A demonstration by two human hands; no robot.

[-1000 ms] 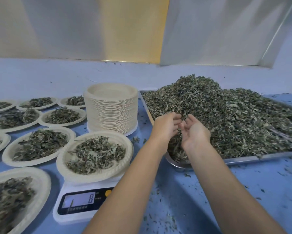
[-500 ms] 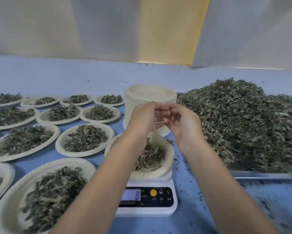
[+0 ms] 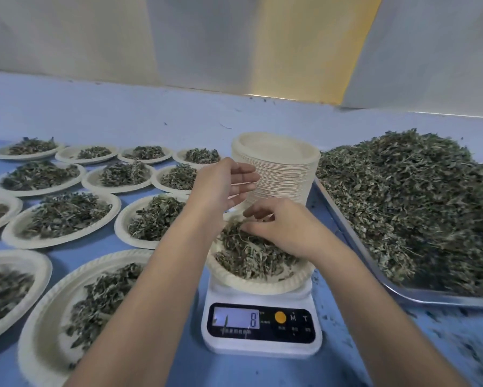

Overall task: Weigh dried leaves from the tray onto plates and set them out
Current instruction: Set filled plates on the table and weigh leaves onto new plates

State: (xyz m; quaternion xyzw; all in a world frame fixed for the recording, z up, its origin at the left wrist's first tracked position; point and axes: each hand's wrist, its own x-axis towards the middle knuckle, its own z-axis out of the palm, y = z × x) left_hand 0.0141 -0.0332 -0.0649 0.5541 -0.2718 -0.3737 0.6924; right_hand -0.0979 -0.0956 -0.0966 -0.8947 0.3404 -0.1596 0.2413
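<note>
A paper plate [image 3: 265, 287] heaped with dried leaves [image 3: 245, 255] sits on the white scale [image 3: 261, 343], whose display reads 8. My right hand [image 3: 283, 229] is low over the plate's far side, its bent fingers and thumb pinching a few leaves on top of the heap. Just above and to the left hovers my left hand [image 3: 225, 185], fingers straight and holding nothing. The metal tray [image 3: 379, 277] at the right carries a big pile of dried leaves [image 3: 416, 208].
A tall stack of empty paper plates [image 3: 279, 169] stands right behind the scale, touching the tray's corner. Several filled plates [image 3: 64, 219] cover the blue table to the left, one close [image 3: 56, 311] by my left forearm. Leaf crumbs litter the table at right.
Both hands left the tray's pile and moved left over the scale's plate. My right hand has dropped onto the plate's leaves and my left hand has opened. The view turned left.
</note>
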